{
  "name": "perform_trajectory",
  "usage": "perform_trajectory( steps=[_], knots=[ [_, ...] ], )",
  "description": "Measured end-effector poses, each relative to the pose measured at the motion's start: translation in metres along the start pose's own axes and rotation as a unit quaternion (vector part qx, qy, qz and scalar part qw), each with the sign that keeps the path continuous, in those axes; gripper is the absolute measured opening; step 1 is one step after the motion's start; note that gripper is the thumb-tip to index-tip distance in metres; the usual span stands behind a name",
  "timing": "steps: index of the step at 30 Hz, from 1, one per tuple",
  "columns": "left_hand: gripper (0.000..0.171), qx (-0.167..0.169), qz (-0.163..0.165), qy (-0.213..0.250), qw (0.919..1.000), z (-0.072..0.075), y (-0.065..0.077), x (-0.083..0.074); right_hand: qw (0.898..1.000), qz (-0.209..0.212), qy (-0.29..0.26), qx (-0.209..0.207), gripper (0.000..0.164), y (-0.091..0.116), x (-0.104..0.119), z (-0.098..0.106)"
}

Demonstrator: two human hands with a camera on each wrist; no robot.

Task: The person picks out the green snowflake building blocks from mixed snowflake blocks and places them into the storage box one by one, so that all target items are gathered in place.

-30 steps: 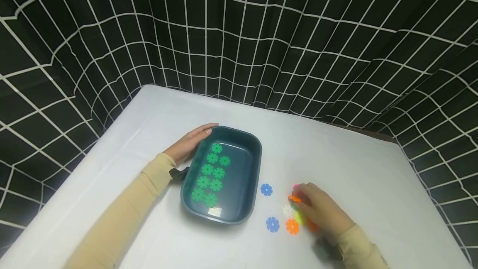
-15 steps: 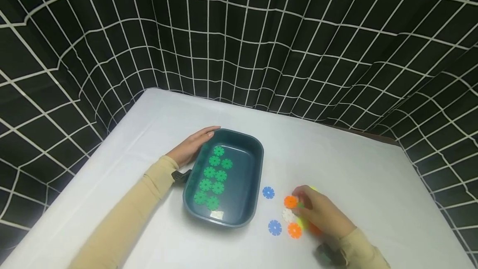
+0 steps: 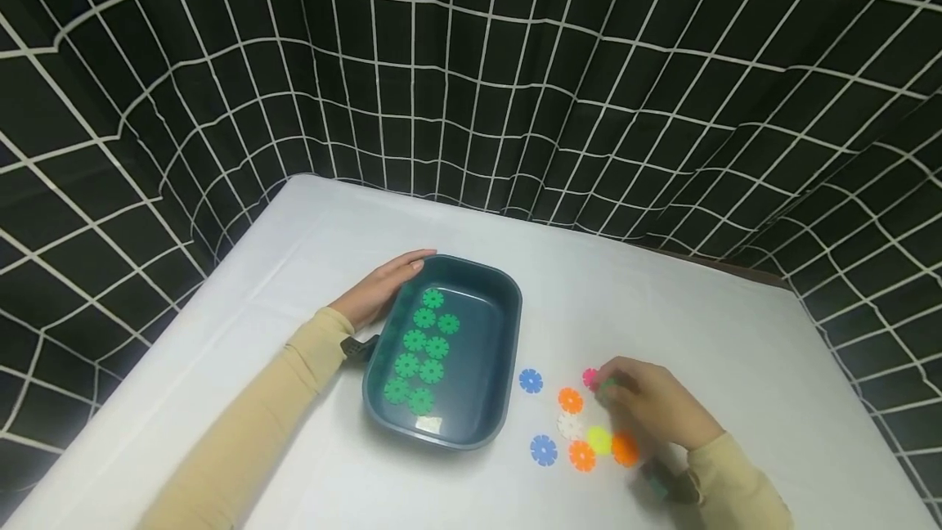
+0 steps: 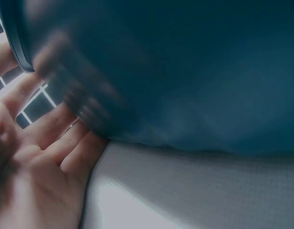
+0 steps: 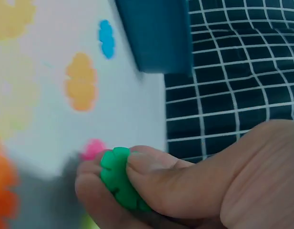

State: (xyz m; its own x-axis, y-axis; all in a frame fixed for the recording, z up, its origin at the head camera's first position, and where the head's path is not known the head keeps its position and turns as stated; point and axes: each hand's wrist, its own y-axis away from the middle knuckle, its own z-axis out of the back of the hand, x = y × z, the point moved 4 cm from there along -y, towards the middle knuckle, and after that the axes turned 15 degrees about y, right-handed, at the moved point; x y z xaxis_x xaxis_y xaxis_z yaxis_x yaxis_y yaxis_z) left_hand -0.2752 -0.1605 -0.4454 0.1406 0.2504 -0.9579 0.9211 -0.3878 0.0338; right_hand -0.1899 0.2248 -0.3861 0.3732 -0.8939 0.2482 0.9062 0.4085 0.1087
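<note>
My left hand [image 3: 379,289] lies along the far left side of a dark teal tray [image 3: 515,342]. In the left wrist view its fairly straight fingers [image 4: 65,138] touch the tray's outer wall [image 4: 194,86]. Several green notched discs [image 3: 415,340] lie inside the tray, along its left half. To the tray's right, my right hand [image 3: 658,399] pinches a green notched disc [image 5: 119,176] between thumb and fingers. A pink disc [image 3: 590,379] lies just beyond those fingertips, partly hidden by them in the right wrist view.
Between tray and right hand lie blue discs [image 3: 544,450], orange discs [image 3: 570,400], a white disc [image 3: 569,425] and a yellow disc [image 3: 599,439]. A white cloth [image 3: 331,464] covers the table. Behind it hangs a black curtain [image 3: 456,88] with a white grid.
The orange disc at my right fingertips has been let go and lies flat above the white one. My right hand has shifted right and now pinches a green disc. The left hand keeps its place.
</note>
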Motion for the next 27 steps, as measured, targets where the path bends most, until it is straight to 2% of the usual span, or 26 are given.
perform_trajectory(
  steps=[6,10,14,18,24,27],
  knots=[
    [0.046,0.002,-0.001,0.003,1.0000,0.001,-0.001,0.002,0.998,0.038,0.010,-0.042,0.022,-0.016,0.016,0.032],
    [0.049,0.003,0.001,0.002,1.0000,0.001,-0.002,0.003,0.997,0.061,0.005,-0.043,0.024,-0.032,0.035,0.049],
    [0.050,0.003,0.000,0.001,1.0000,0.001,-0.002,0.003,0.996,0.083,-0.016,-0.031,0.026,-0.052,0.056,0.060],
    [0.049,0.005,-0.001,0.003,1.0000,0.001,-0.002,0.002,0.993,0.098,-0.061,-0.014,0.023,-0.072,0.073,0.066],
    [0.050,0.006,0.001,0.002,1.0000,0.002,-0.003,0.003,0.983,0.112,-0.140,0.046,0.020,-0.102,0.095,0.063],
    [0.049,0.004,0.005,0.004,1.0000,0.002,-0.003,0.004,0.977,0.118,-0.161,0.072,0.022,-0.116,0.109,0.058]
  ],
)
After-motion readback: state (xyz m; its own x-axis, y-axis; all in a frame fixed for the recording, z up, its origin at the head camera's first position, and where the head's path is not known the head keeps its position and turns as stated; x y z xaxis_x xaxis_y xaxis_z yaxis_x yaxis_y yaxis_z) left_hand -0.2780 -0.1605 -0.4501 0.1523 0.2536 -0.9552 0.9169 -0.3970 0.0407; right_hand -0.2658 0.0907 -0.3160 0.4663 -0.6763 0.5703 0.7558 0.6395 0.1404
